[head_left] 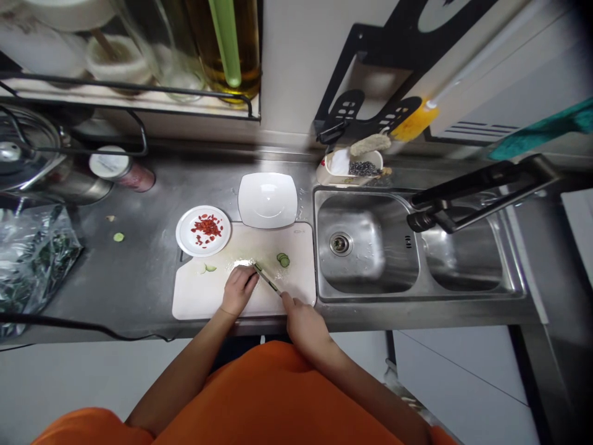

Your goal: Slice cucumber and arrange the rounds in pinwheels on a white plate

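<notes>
My right hand [306,324] is closed round the handle of a kitchen knife [269,280], its blade slanting up and left over the white cutting board [199,300]. My left hand [239,289] rests on the board near the blade's tip, fingers curled and pressed together. A green piece of cucumber [258,266] shows at the blade; most of it is hidden by the fingers and knife. To the right lie a few overlapping cucumber slices [283,260]. Thin pale green cut pieces [210,268] sit on the board's left part.
Behind the board are a white plate of red bits [204,246] and a white square dish [267,199]. A double sink [370,284] with a dark faucet [445,213] lies right. A jar [125,172], a cucumber end [119,237] and a plastic bag [32,259] are left.
</notes>
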The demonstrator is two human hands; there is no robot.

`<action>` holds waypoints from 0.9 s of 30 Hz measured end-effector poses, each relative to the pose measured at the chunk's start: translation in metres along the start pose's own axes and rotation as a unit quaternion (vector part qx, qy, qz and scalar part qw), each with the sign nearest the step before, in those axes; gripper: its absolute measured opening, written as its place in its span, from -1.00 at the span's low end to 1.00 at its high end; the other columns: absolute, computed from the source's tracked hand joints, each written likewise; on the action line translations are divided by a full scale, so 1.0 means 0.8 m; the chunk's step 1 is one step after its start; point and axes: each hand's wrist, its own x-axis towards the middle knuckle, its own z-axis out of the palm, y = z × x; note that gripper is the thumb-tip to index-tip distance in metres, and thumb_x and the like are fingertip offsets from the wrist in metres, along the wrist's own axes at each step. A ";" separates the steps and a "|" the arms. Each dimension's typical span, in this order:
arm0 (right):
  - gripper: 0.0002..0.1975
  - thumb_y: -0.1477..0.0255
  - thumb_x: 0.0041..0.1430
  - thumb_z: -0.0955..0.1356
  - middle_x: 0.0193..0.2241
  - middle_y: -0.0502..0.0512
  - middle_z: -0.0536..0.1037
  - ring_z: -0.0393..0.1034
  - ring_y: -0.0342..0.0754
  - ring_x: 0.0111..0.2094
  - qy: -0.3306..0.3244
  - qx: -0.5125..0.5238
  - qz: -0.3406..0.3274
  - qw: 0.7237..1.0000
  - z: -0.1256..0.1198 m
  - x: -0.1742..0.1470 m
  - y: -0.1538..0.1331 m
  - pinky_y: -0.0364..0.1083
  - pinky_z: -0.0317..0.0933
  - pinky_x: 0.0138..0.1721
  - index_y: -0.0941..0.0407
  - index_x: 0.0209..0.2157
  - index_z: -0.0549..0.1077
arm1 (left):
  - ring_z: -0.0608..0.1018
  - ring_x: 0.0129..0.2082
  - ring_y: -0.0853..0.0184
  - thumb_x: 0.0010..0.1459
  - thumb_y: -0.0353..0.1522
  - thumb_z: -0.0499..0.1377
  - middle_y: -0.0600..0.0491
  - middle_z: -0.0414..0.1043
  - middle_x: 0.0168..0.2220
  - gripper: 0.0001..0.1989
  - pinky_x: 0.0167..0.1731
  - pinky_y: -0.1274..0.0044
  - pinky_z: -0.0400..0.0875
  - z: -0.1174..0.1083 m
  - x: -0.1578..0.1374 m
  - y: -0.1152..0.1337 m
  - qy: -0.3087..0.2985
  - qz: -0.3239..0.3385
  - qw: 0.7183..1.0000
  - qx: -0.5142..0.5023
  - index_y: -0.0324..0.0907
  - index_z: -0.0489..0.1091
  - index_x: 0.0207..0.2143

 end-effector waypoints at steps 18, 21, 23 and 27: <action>-0.58 0.61 0.23 0.06 -0.25 0.22 0.50 0.46 0.00 -0.24 -0.015 0.000 0.002 1.000 -0.008 -0.001 -0.004 -0.13 0.27 -0.31 0.12 0.10 0.16 | 0.48 -0.29 0.35 0.20 -0.38 0.08 0.00 0.45 -0.34 -0.89 -0.22 0.46 0.40 -0.002 0.003 0.003 0.006 0.003 1.000 -0.001 -0.17 0.38 -0.26; -0.60 0.61 0.23 0.06 -0.25 0.21 0.50 0.46 -0.02 -0.24 -0.015 0.002 0.001 1.000 -0.008 0.001 -0.004 -0.16 0.26 -0.31 0.12 0.08 0.18 | 0.48 -0.29 0.35 0.20 -0.37 0.08 0.00 0.46 -0.34 -0.89 -0.22 0.46 0.40 -0.002 0.004 0.005 0.005 0.004 1.000 0.001 -0.17 0.38 -0.25; -0.62 0.61 0.24 0.06 -0.26 0.20 0.50 0.46 -0.03 -0.24 -0.009 0.001 0.002 1.000 -0.007 0.002 -0.005 -0.17 0.26 -0.31 0.12 0.05 0.19 | 0.48 -0.29 0.35 0.20 -0.38 0.09 0.00 0.46 -0.34 -0.89 -0.23 0.45 0.41 -0.002 0.005 0.005 0.005 0.006 1.000 0.000 -0.17 0.38 -0.25; -0.63 0.62 0.24 0.05 -0.28 0.19 0.50 0.46 -0.02 -0.25 0.000 0.000 0.002 1.000 -0.007 0.005 -0.007 -0.16 0.26 -0.32 0.11 0.04 0.19 | 0.48 -0.29 0.35 0.19 -0.40 0.10 0.01 0.46 -0.33 -0.90 -0.22 0.46 0.41 -0.002 0.004 0.004 0.006 0.007 1.000 -0.005 -0.17 0.39 -0.26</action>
